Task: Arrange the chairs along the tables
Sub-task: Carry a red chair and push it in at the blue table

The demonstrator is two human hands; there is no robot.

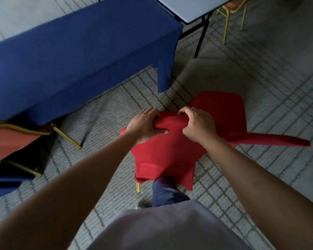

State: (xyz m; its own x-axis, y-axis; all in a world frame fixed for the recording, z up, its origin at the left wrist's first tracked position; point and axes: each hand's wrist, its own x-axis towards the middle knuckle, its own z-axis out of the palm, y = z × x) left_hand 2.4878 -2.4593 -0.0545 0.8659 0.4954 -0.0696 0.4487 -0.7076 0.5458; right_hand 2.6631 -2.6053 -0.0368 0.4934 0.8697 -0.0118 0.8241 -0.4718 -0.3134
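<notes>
A chair in a red fabric cover [163, 156] stands on the carpet in front of me, its seat pointing away to the upper right. My left hand [145, 126] grips the left end of the backrest top, fingers curled over the red fabric. My right hand [197, 123] grips the right end of the same edge. One gold chair leg [138, 187] shows under the cover. A table draped in a blue cloth [79, 56] runs along the left and back, a short gap from the chair.
An uncovered chair with a red seat and gold frame [16, 139] sits tucked at the blue table on the left. A bare grey folding table [184, 8] with black legs stands at the back, another gold-legged chair [228, 15] beside it. Open carpet lies to the right.
</notes>
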